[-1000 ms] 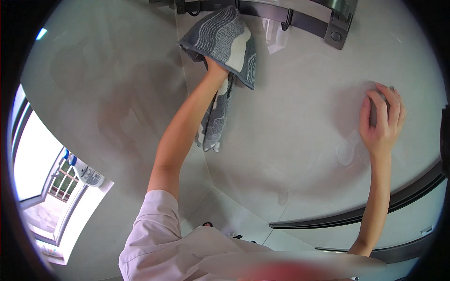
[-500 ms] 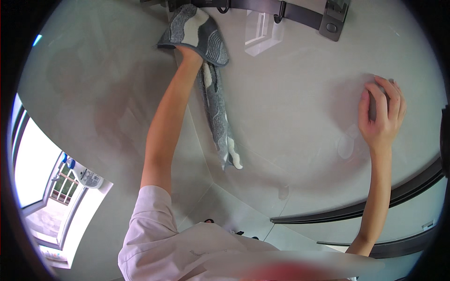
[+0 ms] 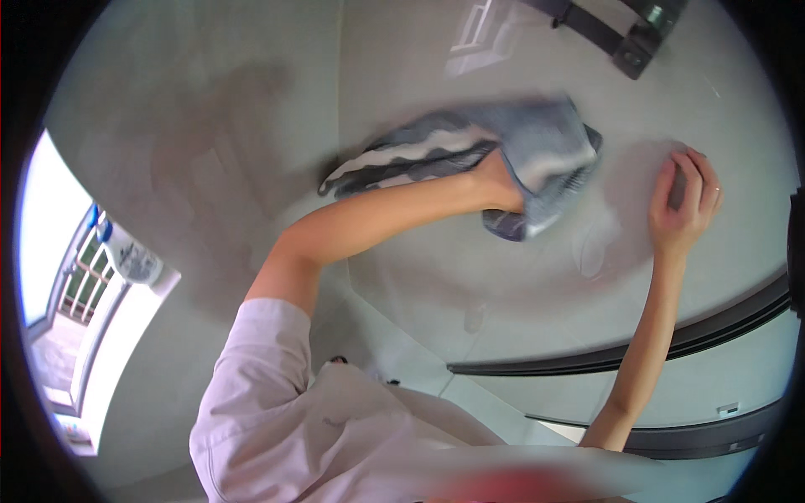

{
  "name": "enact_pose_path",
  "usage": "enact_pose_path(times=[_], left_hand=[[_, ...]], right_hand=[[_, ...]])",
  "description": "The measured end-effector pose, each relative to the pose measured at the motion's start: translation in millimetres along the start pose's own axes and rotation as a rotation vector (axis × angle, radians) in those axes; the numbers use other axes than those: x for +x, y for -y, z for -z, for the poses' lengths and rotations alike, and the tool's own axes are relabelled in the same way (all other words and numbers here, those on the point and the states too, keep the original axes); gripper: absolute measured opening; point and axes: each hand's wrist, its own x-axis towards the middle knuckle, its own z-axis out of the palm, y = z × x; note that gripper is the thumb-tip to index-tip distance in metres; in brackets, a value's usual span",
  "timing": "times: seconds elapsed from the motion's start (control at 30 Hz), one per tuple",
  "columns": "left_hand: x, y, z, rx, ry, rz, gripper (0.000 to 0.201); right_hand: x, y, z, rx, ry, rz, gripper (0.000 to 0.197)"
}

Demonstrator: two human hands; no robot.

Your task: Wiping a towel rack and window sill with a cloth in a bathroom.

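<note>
My left hand is closed on a grey towel with white wavy stripes and a dark edge. Cloth folds cover its fingers, and motion smears the towel. One long end of the towel trails to the left across the pale glossy wall. On the right my right hand is raised against or close to the same wall. Its fingers are bent and apart, and nothing shows in them.
A dark rail with a bracket is fixed on the wall at the top. At the left, a white spray bottle with a blue top stands by a barred window. A curved black track runs along the lower right.
My left hand has come down and right from beside the hooked rail, bringing the towel along; its hanging end now stretches sideways. The view has shifted slightly. My right hand stays near the wall.
</note>
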Motion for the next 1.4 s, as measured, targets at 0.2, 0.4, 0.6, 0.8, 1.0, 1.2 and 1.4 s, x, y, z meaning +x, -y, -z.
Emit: enact_pose_path(times=[0.2, 0.4, 0.6, 0.8, 1.0, 1.2, 1.4], left_hand=[[-32.0, -53.1, 11.8, -0.356, 0.301, 0.053, 0.050], [-151.8, -36.8, 14.4, 0.189, 0.093, 0.205, 0.057], [-303.9, -88.2, 33.4, 0.290, -0.017, 0.521, 0.057], [-401.1, -113.4, 116.1, 0.418, -0.280, 0.751, 0.058], [-436.1, -157.1, 102.0, 0.519, -0.550, 0.870, 0.058], [-488.0, -231.9, 88.8, 0.587, -0.742, 0.908, 0.059], [-578.0, -314.3, 158.7, 0.628, -0.984, 0.892, 0.060]], right_hand=[[-47.8, 12.0, 29.0, 0.011, -0.093, -0.065, 0.030], [-195.0, 253.6, 78.2, 0.567, 0.014, -0.540, 0.081], [-246.4, 412.9, 107.7, 0.779, 0.339, -1.202, 0.083], [-235.1, 473.4, 90.4, 1.280, 0.598, -0.858, 0.059], [-245.9, 516.1, 94.3, 1.785, 0.754, -0.535, 0.048], [-217.8, 548.0, 106.7, 1.999, 0.676, -0.349, 0.040], [-190.8, 580.6, 133.0, 2.150, 0.685, -0.421, 0.015]])
